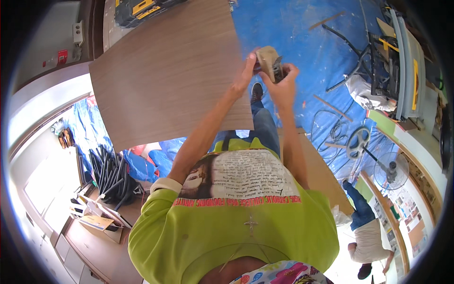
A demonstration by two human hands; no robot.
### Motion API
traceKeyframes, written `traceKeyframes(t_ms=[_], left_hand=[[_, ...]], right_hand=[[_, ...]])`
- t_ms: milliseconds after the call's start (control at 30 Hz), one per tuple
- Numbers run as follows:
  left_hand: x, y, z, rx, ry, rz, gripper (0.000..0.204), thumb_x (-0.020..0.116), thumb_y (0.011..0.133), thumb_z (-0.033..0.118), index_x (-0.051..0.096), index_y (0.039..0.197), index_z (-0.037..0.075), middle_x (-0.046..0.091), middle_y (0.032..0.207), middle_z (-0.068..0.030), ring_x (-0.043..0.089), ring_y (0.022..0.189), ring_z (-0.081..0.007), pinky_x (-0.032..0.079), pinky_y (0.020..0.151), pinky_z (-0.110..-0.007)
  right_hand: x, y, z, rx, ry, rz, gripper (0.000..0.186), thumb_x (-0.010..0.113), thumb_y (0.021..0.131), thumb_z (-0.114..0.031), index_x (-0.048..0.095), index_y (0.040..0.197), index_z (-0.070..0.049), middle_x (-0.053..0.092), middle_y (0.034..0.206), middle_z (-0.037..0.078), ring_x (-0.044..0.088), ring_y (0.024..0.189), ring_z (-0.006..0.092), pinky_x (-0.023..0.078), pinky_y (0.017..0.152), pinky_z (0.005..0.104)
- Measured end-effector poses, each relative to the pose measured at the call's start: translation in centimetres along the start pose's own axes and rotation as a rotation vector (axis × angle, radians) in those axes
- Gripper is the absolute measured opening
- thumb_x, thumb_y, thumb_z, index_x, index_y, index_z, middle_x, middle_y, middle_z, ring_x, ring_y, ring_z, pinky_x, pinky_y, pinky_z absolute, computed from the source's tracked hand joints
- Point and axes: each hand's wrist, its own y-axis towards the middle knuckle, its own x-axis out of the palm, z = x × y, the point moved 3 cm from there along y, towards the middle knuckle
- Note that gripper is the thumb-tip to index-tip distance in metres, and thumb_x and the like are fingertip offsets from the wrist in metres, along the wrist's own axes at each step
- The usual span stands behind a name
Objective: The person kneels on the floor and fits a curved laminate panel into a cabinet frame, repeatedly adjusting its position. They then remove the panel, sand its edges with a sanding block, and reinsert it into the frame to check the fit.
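Both my hands hold a small hand tool (pixel 268 57) with a tan, flat face and dark metal parts on its right side. It looks like a sanding block or a small plane, but I cannot tell which. My left hand (pixel 247 70) is closed on its left edge. On the right, my right hand (pixel 282 86) grips the lower end and the metal side with thumb and fingers. A large brown wood-grained panel (pixel 172 83) lies just left of the tool, its right edge beside my left wrist.
A blue tarp (pixel 302 57) covers the floor. Black tubing (pixel 106 177) is piled at left. A black-and-yellow toolbox (pixel 137 10) stands at the far side. On the right are a black metal frame (pixel 378 71), a fan (pixel 391 169) and another person (pixel 371 241).
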Motion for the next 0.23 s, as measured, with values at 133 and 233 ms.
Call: traceKeyframes(t_ms=[133,233], left_hand=[[4.2,-0.1,1.4,-0.273,-0.63,-0.212,0.086,0.019,0.099,0.076,0.052,0.139,0.007,0.065,0.122,-0.0157,0.064,0.113,-0.028,0.052,0.099,-0.043],[4.1,0.6,1.5,-0.25,-0.619,-0.255,0.095,0.017,0.092,0.085,0.037,0.149,0.012,0.057,0.132,-0.0177,0.06,0.119,-0.0365,0.048,0.102,-0.057]], right_hand=[[-1.3,-0.7,-1.3,-0.185,0.207,-0.082,0.071,0.089,0.075,-0.023,0.04,0.123,-0.002,0.061,0.123,0.019,0.063,0.1,0.0258,0.051,0.086,0.0383],[-2.8,-1.1,0.8,-0.144,0.37,-0.292,0.063,0.082,0.083,-0.017,0.041,0.129,-0.006,0.054,0.137,0.02,0.061,0.114,0.0259,0.05,0.091,0.0374]])
